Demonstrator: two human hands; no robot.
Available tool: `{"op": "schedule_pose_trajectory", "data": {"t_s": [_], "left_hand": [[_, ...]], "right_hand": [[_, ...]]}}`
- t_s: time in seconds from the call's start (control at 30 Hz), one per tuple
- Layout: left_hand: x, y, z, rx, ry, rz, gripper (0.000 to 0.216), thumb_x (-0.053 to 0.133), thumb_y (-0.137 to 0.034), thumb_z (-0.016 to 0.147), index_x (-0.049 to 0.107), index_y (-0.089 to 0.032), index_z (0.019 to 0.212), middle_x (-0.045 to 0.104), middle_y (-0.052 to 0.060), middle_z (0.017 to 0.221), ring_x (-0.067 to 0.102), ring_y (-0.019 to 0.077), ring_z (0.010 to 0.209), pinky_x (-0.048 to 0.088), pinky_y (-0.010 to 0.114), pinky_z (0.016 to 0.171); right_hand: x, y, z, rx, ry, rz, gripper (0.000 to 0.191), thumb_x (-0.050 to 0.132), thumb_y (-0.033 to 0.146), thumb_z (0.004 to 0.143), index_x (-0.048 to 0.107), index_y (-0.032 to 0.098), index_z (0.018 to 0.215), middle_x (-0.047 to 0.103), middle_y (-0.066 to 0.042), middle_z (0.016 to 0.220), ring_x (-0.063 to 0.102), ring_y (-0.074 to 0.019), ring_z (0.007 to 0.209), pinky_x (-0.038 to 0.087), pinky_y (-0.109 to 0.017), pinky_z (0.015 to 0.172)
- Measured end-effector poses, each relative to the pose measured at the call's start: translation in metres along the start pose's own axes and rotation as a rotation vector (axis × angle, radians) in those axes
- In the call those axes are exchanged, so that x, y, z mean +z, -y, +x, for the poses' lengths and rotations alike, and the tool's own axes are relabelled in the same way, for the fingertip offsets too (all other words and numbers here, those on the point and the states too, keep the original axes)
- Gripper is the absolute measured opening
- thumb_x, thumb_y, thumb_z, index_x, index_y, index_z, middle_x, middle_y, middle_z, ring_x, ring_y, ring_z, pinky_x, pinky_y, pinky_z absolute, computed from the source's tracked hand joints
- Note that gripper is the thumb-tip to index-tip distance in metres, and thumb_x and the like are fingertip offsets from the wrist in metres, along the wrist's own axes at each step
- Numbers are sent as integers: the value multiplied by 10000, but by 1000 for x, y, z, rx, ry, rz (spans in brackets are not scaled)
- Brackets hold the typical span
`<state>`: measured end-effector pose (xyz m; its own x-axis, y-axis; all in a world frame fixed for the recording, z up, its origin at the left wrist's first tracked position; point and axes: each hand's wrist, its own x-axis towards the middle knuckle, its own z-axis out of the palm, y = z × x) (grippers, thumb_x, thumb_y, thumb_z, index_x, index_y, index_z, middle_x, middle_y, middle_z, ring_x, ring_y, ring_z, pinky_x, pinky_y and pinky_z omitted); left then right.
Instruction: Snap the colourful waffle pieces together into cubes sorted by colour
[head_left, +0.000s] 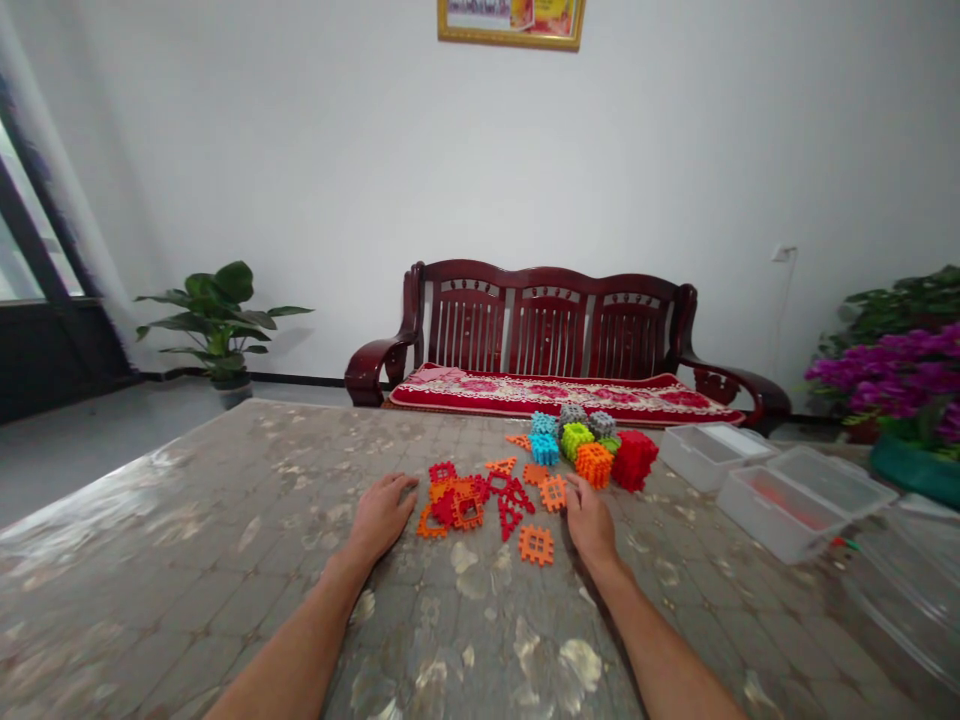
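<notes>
A scatter of flat red and orange interlocking plastic pieces [480, 495] lies on the patterned table [225, 560]. My left hand [381, 515] rests palm down just left of them, fingers loosely curled, holding nothing. My right hand [589, 520] lies flat at their right edge, fingertips near an orange square piece [553, 492]. Another orange square piece [536, 545] lies between my hands. Behind stand assembled cubes: a red cube [634, 459], an orange cube [594, 464], a green cube [576, 438], a blue cube [544, 447] and grey ones [586, 419].
Clear plastic containers [780, 500] and lids sit on the table's right side. Beyond the table stands a dark wooden bench [555, 345] with a red cushion. A green potted plant [217, 320] is at the left wall, and purple flowers [900, 380] are at the right.
</notes>
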<state>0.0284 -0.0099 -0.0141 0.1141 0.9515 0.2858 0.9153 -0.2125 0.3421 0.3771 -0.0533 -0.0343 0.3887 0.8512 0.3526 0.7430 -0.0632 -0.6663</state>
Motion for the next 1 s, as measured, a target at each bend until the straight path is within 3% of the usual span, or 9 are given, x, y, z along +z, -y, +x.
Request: {"op": "schedule_pose_trajectory", "data": {"t_s": [0.2, 0.43, 0.73, 1.0], "left_hand": [[1, 0, 0, -3, -6, -19, 371, 458, -265, 867, 716, -229, 1131, 686, 74, 1244, 609, 216, 1186, 428, 342, 1067], [3, 1, 1, -5, -8, -5, 368, 468, -257, 860, 715, -250, 1133, 686, 60, 1244, 606, 209, 1190, 425, 330, 1065], [2, -1, -1, -7, -4, 15, 372, 465, -257, 867, 702, -241, 1153, 670, 74, 1268, 606, 219, 1191, 426, 345, 1063], [7, 1, -1, 2, 3, 54, 395, 452, -253, 882, 682, -223, 1202, 640, 104, 1310, 592, 241, 1211, 427, 380, 1064]], "right_hand": [[-6, -1, 0, 77, -35, -97, 475, 369, 346, 924, 602, 176, 1300, 707, -126, 1151, 649, -248, 1061, 469, -353, 909], [-11, 4, -4, -78, -76, -201, 445, 446, 173, 829, 669, 196, 1213, 663, -99, 1229, 584, -240, 1154, 412, -347, 1019], [-16, 19, -14, -230, 128, -308, 324, 471, 167, 879, 747, 272, 1011, 718, -24, 1131, 583, -229, 1086, 404, -347, 951], [-15, 24, -12, -244, 141, -412, 348, 456, 142, 891, 724, 260, 1078, 700, -39, 1180, 570, -238, 1105, 392, -339, 935]]}}
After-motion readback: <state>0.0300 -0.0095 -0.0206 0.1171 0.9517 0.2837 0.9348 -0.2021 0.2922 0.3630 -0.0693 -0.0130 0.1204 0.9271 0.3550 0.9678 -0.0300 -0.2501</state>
